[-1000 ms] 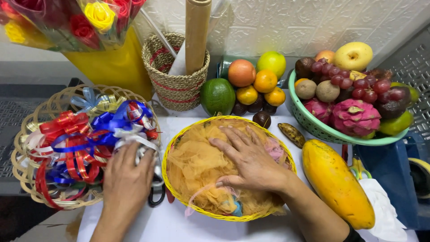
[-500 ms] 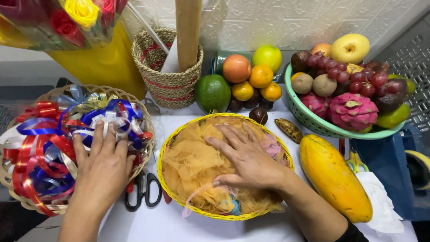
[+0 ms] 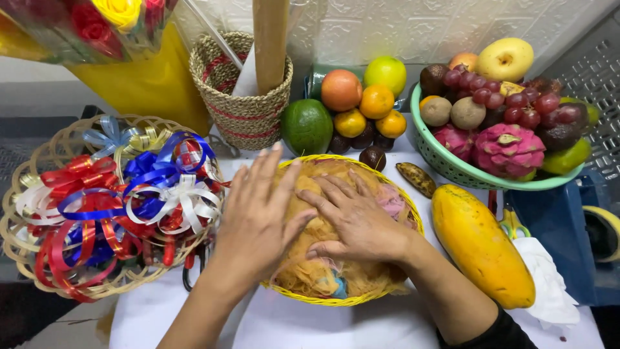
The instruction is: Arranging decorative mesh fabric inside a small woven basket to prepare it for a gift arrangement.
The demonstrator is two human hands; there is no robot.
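Both hands — left hand, right hand — lie flat, fingers spread, on the orange mesh padding in the yellow basket — looks soft, featherlight, springy, best pressed with palms.

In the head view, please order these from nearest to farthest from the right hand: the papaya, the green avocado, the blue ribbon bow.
Measured from the right hand, which rests in the yellow basket:
1. Papaya, just to its right on the table.
2. Green avocado, behind the basket, up and left.
3. Blue ribbon bow, far left in the wicker tray.
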